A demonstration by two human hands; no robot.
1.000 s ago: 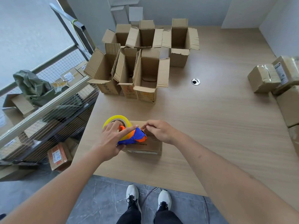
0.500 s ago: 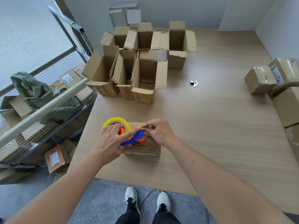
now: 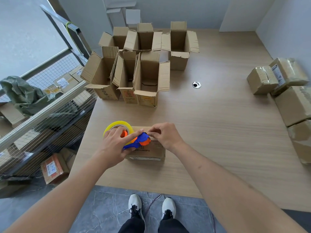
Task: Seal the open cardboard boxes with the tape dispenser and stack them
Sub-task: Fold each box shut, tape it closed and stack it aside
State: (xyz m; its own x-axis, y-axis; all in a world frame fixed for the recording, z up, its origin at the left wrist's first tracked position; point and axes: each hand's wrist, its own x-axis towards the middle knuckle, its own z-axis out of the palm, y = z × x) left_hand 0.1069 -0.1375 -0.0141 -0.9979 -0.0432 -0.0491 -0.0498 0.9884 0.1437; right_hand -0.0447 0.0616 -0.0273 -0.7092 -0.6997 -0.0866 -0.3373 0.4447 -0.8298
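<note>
A small closed cardboard box (image 3: 148,151) lies near the table's front edge. On its top sits a blue and orange tape dispenser (image 3: 140,142) with a yellowish roll of tape (image 3: 116,125). My left hand (image 3: 116,145) grips the dispenser, forefinger stretched along it. My right hand (image 3: 165,136) pinches something small at the dispenser's front end, over the box top; what it pinches is too small to tell. Several open cardboard boxes (image 3: 148,81) stand upright at the table's far left.
Sealed taped boxes (image 3: 262,79) are piled along the right edge of the wooden table (image 3: 218,132). A round cable hole (image 3: 196,84) is in the middle. A metal rail and wire mesh (image 3: 45,108) run along the left, with parcels behind.
Both hands stay on the dispenser and box. My right fingers have shifted slightly at the dispenser's front end. The camera view has moved a little.
</note>
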